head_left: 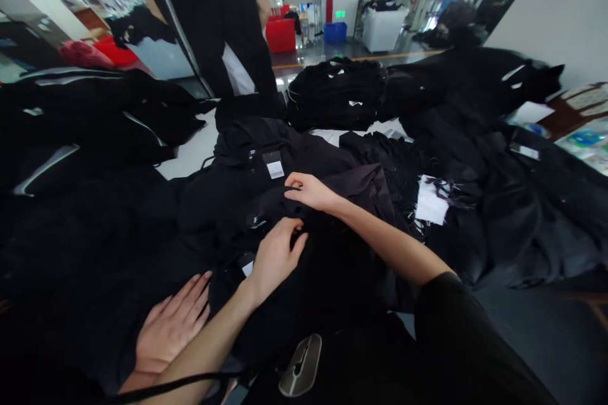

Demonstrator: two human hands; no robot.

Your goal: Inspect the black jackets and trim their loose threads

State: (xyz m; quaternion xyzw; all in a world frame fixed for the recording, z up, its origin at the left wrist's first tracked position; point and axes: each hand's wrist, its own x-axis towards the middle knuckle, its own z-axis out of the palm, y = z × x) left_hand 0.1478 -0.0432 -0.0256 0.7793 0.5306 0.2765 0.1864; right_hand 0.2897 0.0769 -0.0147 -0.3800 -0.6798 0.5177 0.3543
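Observation:
My left hand (278,253) is closed at a fold of a black garment (327,259), thumb and fingers curled round the cloth. Farther out, my right hand (308,192) pinches the same dark cloth between thumb and fingers. A printed neck label (258,222) shows just beyond my left hand. On the garment behind lies a hang tag (274,166) with a white barcode sticker. Another tag (247,267) is partly hidden beside my left wrist. At the lower left, another person's hand (173,323) rests flat on black cloth.
Black garments (71,120) cover the left side, with a folded stack (337,95) at the back. More dark cloth (532,202) lies on the right, near a white fabric scrap (431,200). A person in black trousers (213,19) stands across the table beside a metal pole (175,19).

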